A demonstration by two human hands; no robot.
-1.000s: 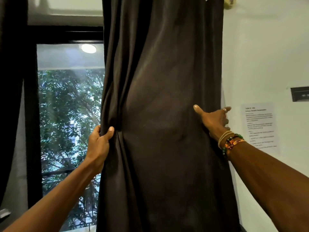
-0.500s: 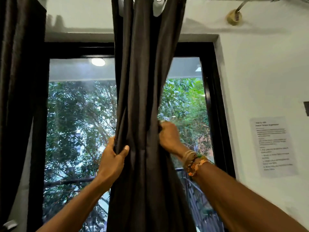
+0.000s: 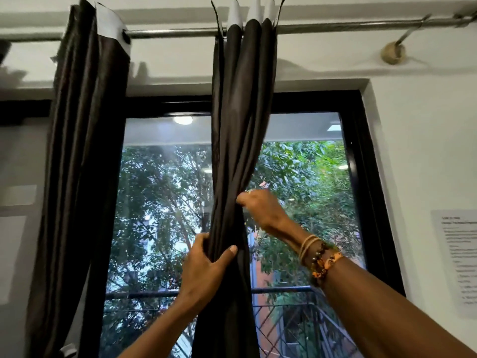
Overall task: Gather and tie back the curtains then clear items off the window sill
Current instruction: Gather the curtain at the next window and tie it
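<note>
Nearest, the left hand point(image 3: 206, 270) wraps its fingers and thumb tight around the gathered dark curtain point(image 3: 237, 140), just below the picture's centre. At about 2 o'clock from it, slightly higher on the same bunch, the right hand point(image 3: 260, 210) is closed on the curtain's right edge, pinching the folds; bracelets point(image 3: 318, 258) of cord and beads ring that wrist. The curtain hangs as one narrow twisted column in front of the middle of the window point(image 3: 304, 192), covering its centre from top to bottom. A second dark curtain point(image 3: 80, 164) hangs bunched at 9 o'clock, covering the window's left side. Both hang from a metal rod point(image 3: 348, 26) running across 12 o'clock, with a wall bracket point(image 3: 392, 54) at 1 o'clock. On the white wall at 3 o'clock a printed paper notice point(image 3: 458, 262) is stuck; its lines are too blurred to read. Beyond the glass stand a dark railing point(image 3: 281, 290) and green trees point(image 3: 160, 202).
</note>
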